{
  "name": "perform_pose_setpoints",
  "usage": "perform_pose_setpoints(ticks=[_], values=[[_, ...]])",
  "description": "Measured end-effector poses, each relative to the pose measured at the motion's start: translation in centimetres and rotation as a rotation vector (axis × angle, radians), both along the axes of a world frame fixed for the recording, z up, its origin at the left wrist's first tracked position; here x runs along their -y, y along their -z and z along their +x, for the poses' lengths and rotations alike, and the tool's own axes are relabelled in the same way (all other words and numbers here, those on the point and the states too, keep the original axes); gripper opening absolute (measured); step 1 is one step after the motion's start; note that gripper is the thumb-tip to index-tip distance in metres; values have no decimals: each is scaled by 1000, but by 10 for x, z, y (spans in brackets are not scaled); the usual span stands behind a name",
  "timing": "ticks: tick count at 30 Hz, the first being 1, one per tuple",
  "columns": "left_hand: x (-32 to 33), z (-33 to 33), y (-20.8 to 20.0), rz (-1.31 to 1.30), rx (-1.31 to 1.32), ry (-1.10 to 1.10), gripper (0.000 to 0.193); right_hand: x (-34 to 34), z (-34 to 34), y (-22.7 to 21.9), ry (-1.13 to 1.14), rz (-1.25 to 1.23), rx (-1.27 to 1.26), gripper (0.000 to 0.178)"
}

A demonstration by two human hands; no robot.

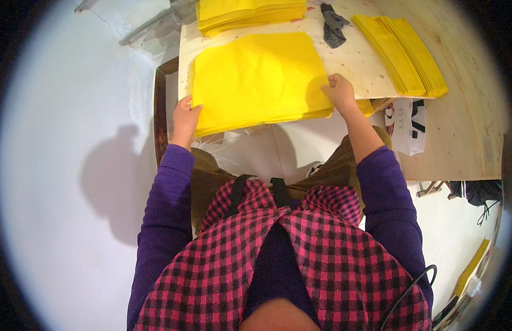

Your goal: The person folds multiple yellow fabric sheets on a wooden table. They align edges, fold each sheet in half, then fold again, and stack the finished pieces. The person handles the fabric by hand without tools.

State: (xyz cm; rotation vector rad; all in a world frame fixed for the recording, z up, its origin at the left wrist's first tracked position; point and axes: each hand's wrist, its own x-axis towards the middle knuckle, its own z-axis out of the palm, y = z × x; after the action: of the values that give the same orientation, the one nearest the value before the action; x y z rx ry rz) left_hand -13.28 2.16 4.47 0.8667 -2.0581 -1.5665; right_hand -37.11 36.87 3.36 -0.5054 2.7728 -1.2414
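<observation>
A stack of flat yellow fabric sheets [261,74] lies in front of me, its near edge reaching past the table's front edge. My left hand [186,118] pinches the left edge of the stack near its front corner. On the opposite side, my right hand [340,91] grips the right edge between thumb and fingers. How many sheets each hand holds is hidden. The top sheet is spread nearly flat, with faint ripples in its middle.
Behind the stack sits another yellow pile [250,15]. A dark grey glove-like cloth [333,26] lies to its right. Folded yellow bundles [402,55] rest at the right of the wooden table [355,71]. A white printed bag [408,127] is below the table's right part. A wall [90,71] rises on the left.
</observation>
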Motion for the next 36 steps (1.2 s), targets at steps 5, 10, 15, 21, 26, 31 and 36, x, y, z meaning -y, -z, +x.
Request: perform_pose_setpoints(ticks=[5, 10, 15, 21, 26, 31, 36], values=[[11, 2, 10, -311, 222, -51, 54, 0, 7, -7, 10, 7, -48, 39], [10, 6, 20, -195, 123, -81, 56, -17, 34, -3, 81, -115, -89, 37], [5, 7, 23, -193, 87, -90, 55, -30, 69, 7, 220, -346, 103, 38], [1, 3, 14, -244, 177, -70, 55, -16, 77, 2, 178, -582, 648, 49], [-2, 0, 12, -223, 149, -84, 57, -6, 78, -4, 144, -772, 689, 38], [2, -2, 20, -209, 109, -79, 57, -6, 76, -11, 162, -688, 639, 36], [0, -1, 22, -186, 78, -104, 56, -1, 71, -18, 141, -569, 536, 30]])
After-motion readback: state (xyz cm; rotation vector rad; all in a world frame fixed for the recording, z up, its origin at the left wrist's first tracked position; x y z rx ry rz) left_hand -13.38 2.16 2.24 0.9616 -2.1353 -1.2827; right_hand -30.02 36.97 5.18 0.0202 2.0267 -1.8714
